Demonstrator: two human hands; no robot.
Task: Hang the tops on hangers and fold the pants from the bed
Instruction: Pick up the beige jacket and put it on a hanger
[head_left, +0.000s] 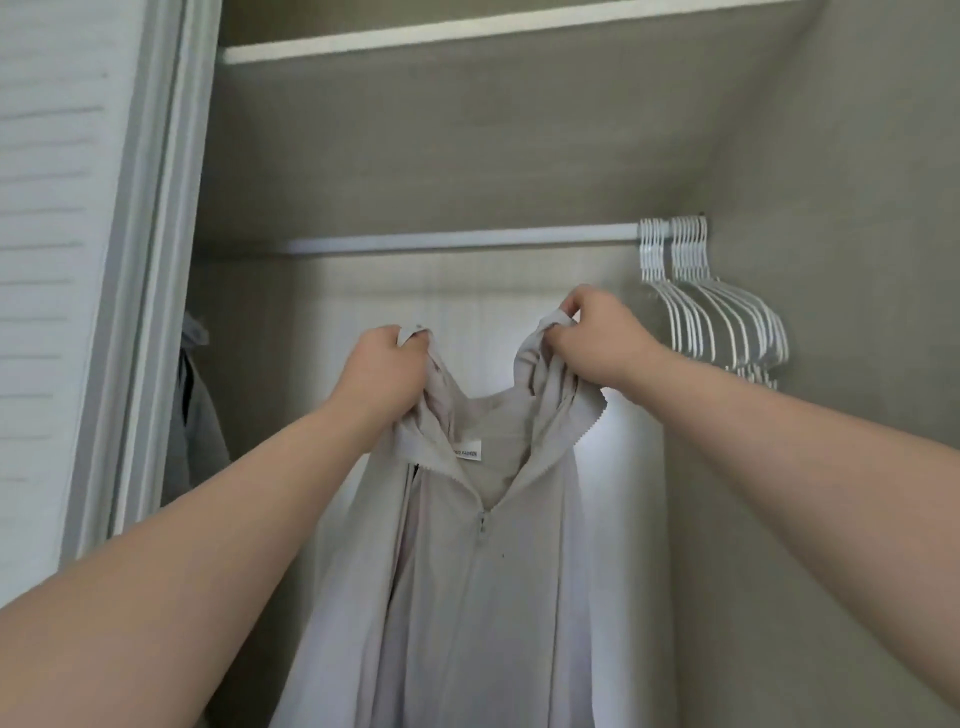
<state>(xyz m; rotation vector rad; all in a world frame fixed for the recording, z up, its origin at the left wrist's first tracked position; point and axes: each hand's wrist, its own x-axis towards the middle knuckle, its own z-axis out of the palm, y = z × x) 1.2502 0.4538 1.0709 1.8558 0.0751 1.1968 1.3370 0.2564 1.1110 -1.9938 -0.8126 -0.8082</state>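
Left hand (382, 371) and right hand (597, 338) each pinch the pale beige zip-up top (483, 561) below the white closet rod (457, 240); empty white wire hangers (711, 306) bunch rightward.

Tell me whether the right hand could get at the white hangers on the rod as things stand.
Probably yes for the path: the hangers hang on the rod just right of the right hand, nothing between. But that hand grips the jacket, so it must let go first.

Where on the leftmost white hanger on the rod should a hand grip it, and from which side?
Probably the neck under the hook of the leftmost hanger, coming from the left: the bunch sits packed at the right end of the rod.
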